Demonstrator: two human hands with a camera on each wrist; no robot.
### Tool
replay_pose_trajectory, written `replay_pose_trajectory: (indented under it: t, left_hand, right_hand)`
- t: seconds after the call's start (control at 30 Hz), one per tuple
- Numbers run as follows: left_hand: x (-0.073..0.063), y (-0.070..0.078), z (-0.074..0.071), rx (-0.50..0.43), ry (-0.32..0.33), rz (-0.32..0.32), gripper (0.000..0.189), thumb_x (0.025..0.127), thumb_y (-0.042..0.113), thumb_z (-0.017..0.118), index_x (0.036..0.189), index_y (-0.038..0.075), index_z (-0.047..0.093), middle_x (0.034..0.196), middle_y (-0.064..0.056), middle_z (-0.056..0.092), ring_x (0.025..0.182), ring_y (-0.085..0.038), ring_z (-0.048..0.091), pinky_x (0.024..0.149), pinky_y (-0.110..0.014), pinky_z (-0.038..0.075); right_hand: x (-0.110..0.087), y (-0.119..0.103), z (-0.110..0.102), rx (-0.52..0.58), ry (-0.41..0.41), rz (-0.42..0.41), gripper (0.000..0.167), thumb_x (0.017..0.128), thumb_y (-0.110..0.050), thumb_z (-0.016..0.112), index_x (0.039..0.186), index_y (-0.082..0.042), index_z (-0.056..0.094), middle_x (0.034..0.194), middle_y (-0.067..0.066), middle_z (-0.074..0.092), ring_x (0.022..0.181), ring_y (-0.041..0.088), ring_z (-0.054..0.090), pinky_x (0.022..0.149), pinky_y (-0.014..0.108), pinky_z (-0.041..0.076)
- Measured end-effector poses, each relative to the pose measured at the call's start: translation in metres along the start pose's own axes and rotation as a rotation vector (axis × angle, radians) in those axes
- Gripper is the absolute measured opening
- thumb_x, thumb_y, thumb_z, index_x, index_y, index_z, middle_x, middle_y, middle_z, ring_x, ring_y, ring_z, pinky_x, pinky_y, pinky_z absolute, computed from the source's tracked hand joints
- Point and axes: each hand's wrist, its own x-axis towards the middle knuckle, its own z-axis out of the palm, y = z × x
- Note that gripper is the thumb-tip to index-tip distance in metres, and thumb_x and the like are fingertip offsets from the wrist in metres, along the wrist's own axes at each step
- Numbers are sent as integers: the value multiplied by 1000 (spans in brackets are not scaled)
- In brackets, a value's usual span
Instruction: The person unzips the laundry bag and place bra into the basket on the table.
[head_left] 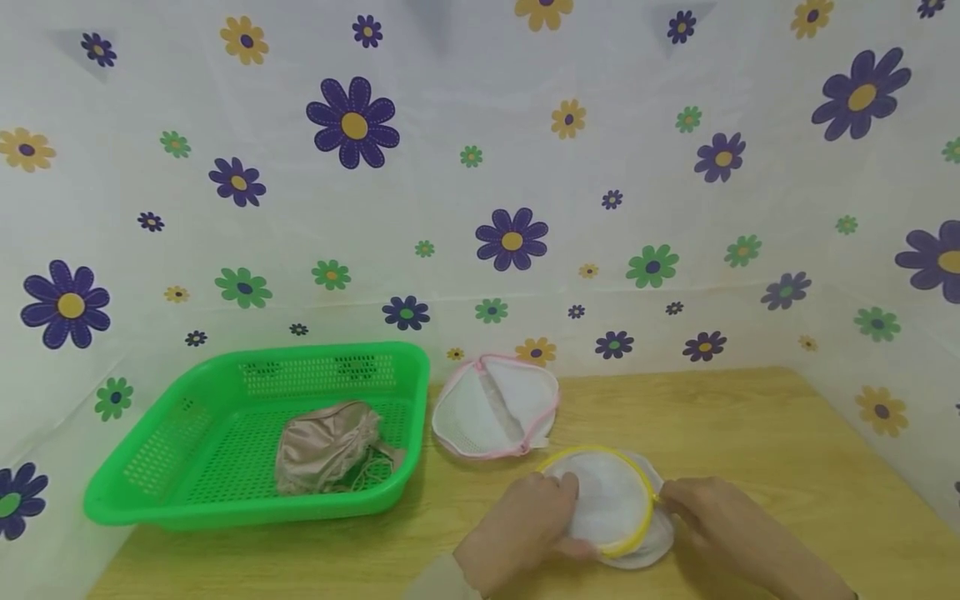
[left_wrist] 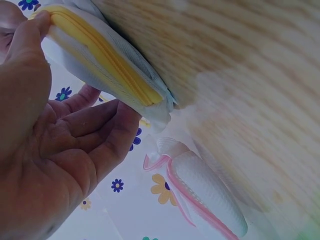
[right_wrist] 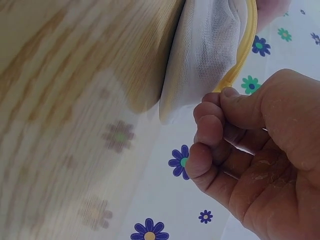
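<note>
The round laundry bag (head_left: 603,492) consists of white, fine-mesh fabric, edged by a curved yellow zipper (right_wrist: 249,42). It is positioned on the wooden tabletop (head_left: 750,425), nearer the viewer than the pink-trimmed mesh bag (head_left: 467,408). The left hand (head_left: 521,525) grips its rim between thumb and fingers; the right hand (head_left: 708,512) pinches the zipper.

1 yellow-zip mesh bag (head_left: 603,493), near right, + 1 pink-zip mesh bag (head_left: 467,417), farther back approx. ctr., = 2 tot. 1 green plastic basket (head_left: 255,510) at left, w/ 1 beige satin garment (head_left: 322,450) in it. 1 L hand (head_left: 525,527) + 1 R hand (head_left: 723,518), = 2. 1 wood surface (head_left: 757,442). Flower prints (head_left: 354,125) on backdrop (head_left: 465,196): dozens.
</note>
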Motion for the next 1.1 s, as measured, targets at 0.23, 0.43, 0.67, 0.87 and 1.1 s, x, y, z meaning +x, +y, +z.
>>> replay_pose_trajectory:
  t: [0.23,0.43,0.67,0.87,1.1]
  left_hand:
    - [1,-1,-1,20,-17,5,64,79,72,68,97,11,59,74,2,61,63,-7,54,59,-21,47]
    - [0,-1,-2,24,-16,7,65,80,73,67,98,11,58,74,1,61,64,-8,56,60,-22,48]
    - [0,-1,-3,28,-19,0,65,79,73,67,98,11,58,75,1,62,64,-9,56,59,-22,48]
    - [1,-2,-2,-31,-27,-4,64,80,69,70,99,10,59,76,-1,62,64,-11,57,60,-23,49]
    - [0,-1,-1,-10,-8,3,63,79,69,72,97,10,60,75,0,63,64,-10,58,61,-23,49]
  right_hand:
    - [1,0,-1,-9,4,-11,20,88,3,67,87,-17,69,85,-7,74,76,6,68,67,27,58]
    - [2,0,0,-5,21,-30,21,88,3,68,84,-18,67,82,-10,71,72,0,63,64,26,55]
    - [2,-1,-2,5,-2,-17,20,89,2,67,85,-18,69,82,-10,72,72,-1,62,64,25,55]
    - [0,0,-1,8,-11,-16,19,89,2,68,86,-17,69,81,-8,72,71,0,62,63,25,55]
    - [-2,-2,-3,30,-32,16,23,88,0,68,83,-23,66,80,-16,67,70,-7,53,64,25,53]
